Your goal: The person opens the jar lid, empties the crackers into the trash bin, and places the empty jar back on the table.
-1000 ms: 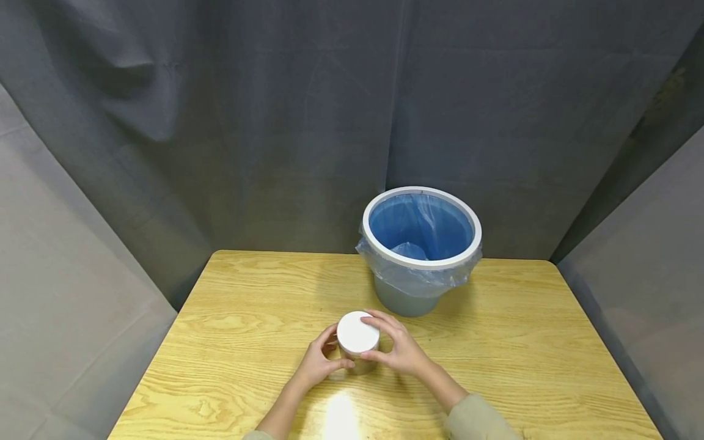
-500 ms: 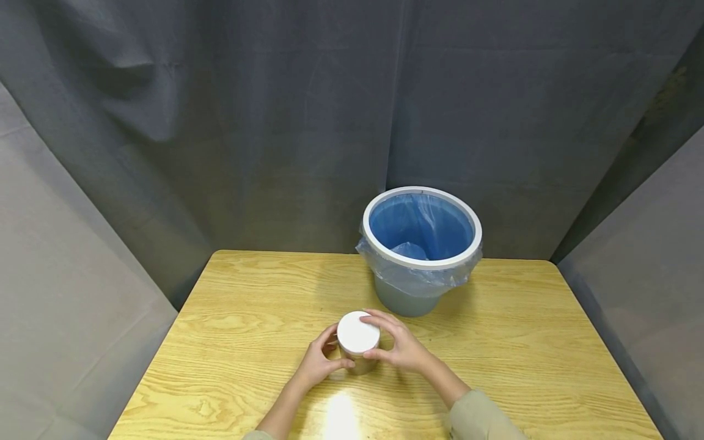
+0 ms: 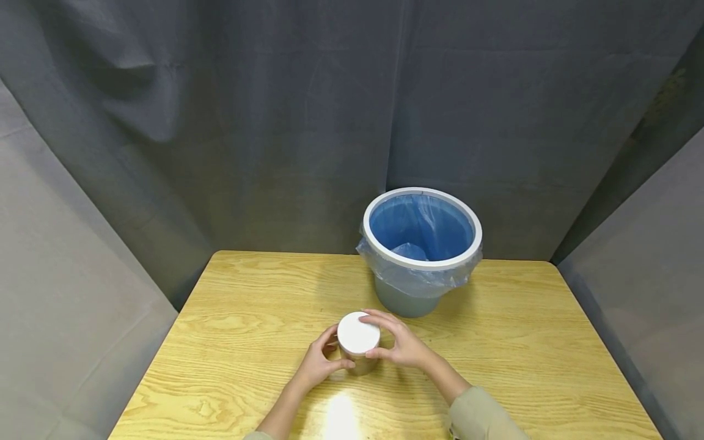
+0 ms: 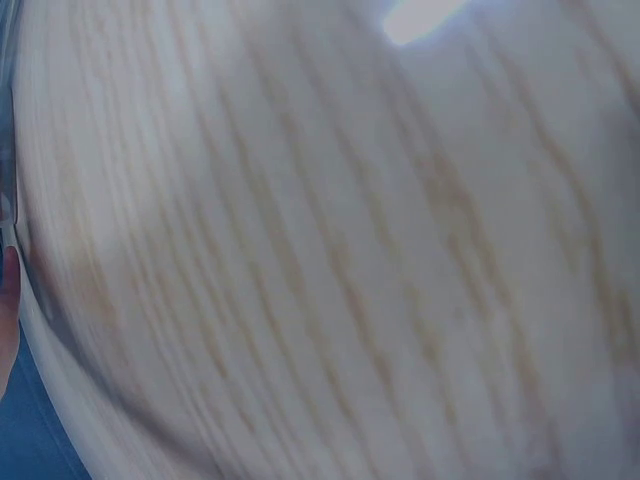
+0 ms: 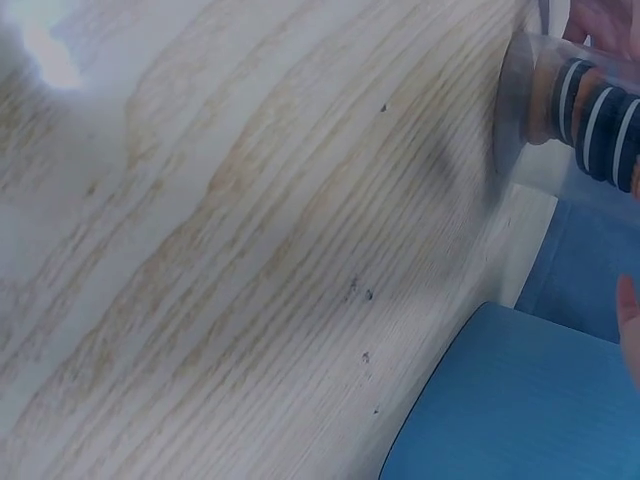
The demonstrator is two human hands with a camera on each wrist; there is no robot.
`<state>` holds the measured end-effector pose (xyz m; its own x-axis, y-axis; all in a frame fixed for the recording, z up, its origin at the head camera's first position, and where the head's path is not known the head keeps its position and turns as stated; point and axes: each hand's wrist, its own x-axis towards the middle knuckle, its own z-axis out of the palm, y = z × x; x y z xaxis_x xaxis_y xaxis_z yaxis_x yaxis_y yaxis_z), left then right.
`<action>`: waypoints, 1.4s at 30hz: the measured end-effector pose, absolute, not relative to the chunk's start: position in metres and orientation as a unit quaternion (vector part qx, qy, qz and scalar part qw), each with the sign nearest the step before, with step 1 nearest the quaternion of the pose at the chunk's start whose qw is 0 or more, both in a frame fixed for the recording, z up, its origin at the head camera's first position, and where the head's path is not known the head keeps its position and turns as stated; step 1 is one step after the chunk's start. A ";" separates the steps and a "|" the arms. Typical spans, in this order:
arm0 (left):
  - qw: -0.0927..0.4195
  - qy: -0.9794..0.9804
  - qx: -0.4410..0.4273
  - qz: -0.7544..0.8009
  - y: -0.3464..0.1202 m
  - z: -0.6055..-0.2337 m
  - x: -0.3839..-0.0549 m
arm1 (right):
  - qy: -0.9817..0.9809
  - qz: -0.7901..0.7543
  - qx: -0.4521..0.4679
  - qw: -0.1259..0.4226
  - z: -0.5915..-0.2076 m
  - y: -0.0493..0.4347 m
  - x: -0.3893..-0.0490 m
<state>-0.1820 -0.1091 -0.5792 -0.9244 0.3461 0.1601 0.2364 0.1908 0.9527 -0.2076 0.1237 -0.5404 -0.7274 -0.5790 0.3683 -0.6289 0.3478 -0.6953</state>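
Note:
A clear jar [image 3: 363, 365] with a round white lid [image 3: 357, 332] stands upright on the table. My left hand [image 3: 316, 365] holds the jar's body from the left, thumb in front. From the right, my right hand [image 3: 404, 349] grips the lid's edge between thumb and fingers. In the right wrist view, stacked round pieces [image 5: 604, 118] show through the jar wall, dark ones with white layers and tan ones, resembling sandwich cookies. Only a fingertip [image 4: 8, 315] and a sliver of the jar appear in the left wrist view.
Behind the jar, slightly right, stands a grey bin [image 3: 407, 299] with a white rim [image 3: 477, 235] and a blue plastic liner [image 3: 434, 278]. The wooden table [image 3: 528, 354] ends against grey curtains [image 3: 291, 153] at the back and grey panels at both sides.
My right hand has turned slightly around the lid, its thumb shifting a little to the right. My left hand and the jar stay in place.

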 end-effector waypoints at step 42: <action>0.071 0.767 0.174 0.613 -0.110 -0.572 -0.179 | -0.814 0.441 0.374 0.052 -0.537 0.121 -0.200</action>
